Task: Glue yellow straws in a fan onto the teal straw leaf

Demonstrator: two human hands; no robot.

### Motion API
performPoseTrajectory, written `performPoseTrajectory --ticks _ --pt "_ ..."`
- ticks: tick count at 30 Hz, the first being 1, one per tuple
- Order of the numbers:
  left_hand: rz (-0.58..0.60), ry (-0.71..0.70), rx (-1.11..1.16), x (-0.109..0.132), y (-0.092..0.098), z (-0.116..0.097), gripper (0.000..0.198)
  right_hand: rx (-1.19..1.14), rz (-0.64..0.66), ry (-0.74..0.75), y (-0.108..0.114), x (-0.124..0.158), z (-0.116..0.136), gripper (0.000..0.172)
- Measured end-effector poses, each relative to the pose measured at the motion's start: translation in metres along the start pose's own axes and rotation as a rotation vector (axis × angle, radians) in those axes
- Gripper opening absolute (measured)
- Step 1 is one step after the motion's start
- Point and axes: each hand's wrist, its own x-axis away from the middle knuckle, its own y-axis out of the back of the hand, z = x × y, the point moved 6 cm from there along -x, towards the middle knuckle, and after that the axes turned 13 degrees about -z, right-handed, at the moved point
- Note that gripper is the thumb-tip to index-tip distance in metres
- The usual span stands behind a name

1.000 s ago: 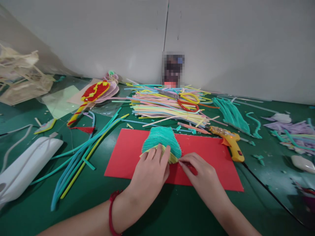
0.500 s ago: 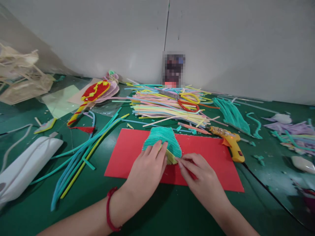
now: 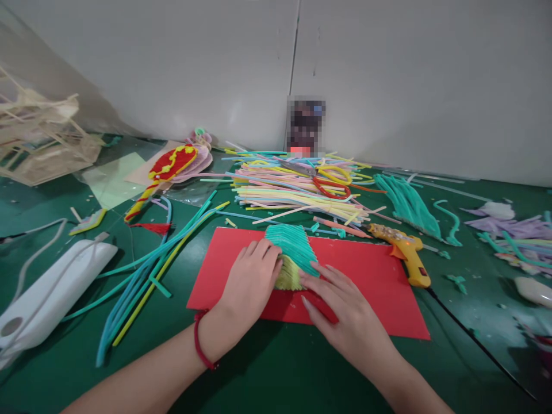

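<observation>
A teal piece of pipe cleaners laid side by side point(image 3: 291, 244) lies on a red card point(image 3: 366, 287). Over its lower part is a smaller yellow-green pipe-cleaner piece point(image 3: 288, 273). My left hand point(image 3: 252, 276) rests flat over the left side of both pieces, fingers stretched out and hiding that edge. At the right side, my right hand point(image 3: 345, 305) is open, its fingertips touching the edges of the teal and yellow-green pieces and its thumb apart on the card.
Behind the card lie a pile of pastel pipe cleaners point(image 3: 276, 192) and scissors point(image 3: 332, 187). A yellow glue gun point(image 3: 407, 253) sits at the card's right corner, its black cord trailing. Left are loose pipe cleaners point(image 3: 146, 287), a white power strip point(image 3: 56, 293) and a red-and-yellow fan-shaped craft point(image 3: 172, 164).
My right hand has gone from a pinch at the yellow-green piece's corner to spread fingers along the right edge. My left hand has shifted left, uncovering more of the yellow-green piece.
</observation>
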Motion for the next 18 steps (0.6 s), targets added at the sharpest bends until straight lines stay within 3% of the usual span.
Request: performPoseTrajectory --ticks 5,12,18 --pt "-0.049 0.04 0.021 -0.005 0.005 0.005 0.022 -0.021 0.0 0.0 0.0 0.0 -0.002 0.031" --pt "-0.056 0.044 0.149 -0.012 -0.002 0.012 0.012 0.027 -0.207 -0.081 0.023 -0.008 -0.016 0.018" --pt "-0.085 0.046 0.203 -0.014 -0.007 0.016 0.012 -0.045 -0.083 0.043 0.028 -0.016 -0.019 0.023"
